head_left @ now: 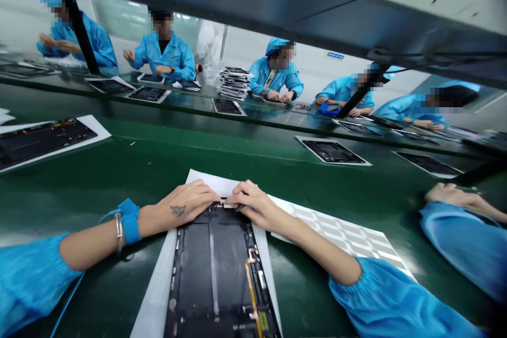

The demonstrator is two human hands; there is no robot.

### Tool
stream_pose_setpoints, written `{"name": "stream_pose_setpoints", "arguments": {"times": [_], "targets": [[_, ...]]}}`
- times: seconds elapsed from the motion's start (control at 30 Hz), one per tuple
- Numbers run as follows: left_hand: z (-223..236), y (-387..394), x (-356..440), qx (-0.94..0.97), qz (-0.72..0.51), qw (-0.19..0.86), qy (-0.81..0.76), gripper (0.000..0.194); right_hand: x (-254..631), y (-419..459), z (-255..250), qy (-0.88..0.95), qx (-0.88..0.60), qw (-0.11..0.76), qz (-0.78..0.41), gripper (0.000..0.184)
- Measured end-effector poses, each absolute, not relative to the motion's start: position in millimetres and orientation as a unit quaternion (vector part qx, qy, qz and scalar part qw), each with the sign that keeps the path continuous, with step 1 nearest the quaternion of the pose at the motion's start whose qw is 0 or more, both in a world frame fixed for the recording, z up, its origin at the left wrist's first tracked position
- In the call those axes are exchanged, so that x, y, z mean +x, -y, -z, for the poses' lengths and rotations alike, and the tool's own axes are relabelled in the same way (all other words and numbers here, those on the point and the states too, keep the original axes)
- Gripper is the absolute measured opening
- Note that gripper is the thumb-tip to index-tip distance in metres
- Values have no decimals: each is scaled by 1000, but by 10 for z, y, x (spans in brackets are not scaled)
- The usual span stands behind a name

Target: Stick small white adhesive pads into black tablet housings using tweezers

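An opened tablet housing [229,264], black inside with an orange ribbon cable along its right side, lies on white paper [152,296] in front of me. At its far edge my left hand [193,202] has its fingers closed, the tips pressed down on the edge. Facing it, my right hand [253,205] is closed too, fingertips meeting near the left ones at a small pale piece. A short dark object shows under the right fingers, too small to name. What each pinch holds is hidden. A blue wrist strap [130,222] circles my left wrist.
A sheet of pale stickers [340,232] lies right of the housing. Other tablet housings [332,150] rest on the green bench [158,158]. A co-worker's arm [463,243] is close at right. Several people in blue work opposite. A shelf [253,0] hangs overhead.
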State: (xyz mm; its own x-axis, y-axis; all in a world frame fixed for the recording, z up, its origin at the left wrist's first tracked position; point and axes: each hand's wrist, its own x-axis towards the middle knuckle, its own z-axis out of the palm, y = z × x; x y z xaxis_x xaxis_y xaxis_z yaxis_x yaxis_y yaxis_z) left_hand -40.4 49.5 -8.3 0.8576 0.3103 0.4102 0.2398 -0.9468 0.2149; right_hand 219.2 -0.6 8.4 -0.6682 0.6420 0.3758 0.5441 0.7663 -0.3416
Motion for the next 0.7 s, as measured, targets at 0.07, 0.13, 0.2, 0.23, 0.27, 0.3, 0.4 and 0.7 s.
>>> {"name": "stream_pose_setpoints", "arguments": {"times": [0.07, 0.13, 0.2, 0.23, 0.27, 0.3, 0.4, 0.7], "targets": [[85, -554, -414, 954, -228, 126, -151, 28, 2210, 11, -127, 885, -341, 302, -94, 32], [103, -644, -406, 945, -224, 168, -170, 28, 2234, 32, -202, 866, -355, 346, -66, 31], [126, -766, -374, 939, -208, 193, -193, 27, 2271, 63, -287, 852, -360, 379, -33, 28], [135, -837, -348, 939, -198, 198, -202, 27, 2294, 81, -325, 846, -362, 391, -21, 27], [137, -909, -318, 939, -189, 196, -208, 27, 2319, 98, -357, 842, -363, 399, -12, 26], [132, -980, -284, 941, -184, 190, -213, 27, 2344, 114, -380, 839, -364, 406, -4, 25], [55, -1155, -189, 943, -167, 166, -236, 35, 2403, 139, -405, 836, -359, 416, 12, 23], [-318, -1276, -89, 956, -51, 153, -244, 23, 2389, 208, -387, 850, -326, 413, 14, 25]]}}
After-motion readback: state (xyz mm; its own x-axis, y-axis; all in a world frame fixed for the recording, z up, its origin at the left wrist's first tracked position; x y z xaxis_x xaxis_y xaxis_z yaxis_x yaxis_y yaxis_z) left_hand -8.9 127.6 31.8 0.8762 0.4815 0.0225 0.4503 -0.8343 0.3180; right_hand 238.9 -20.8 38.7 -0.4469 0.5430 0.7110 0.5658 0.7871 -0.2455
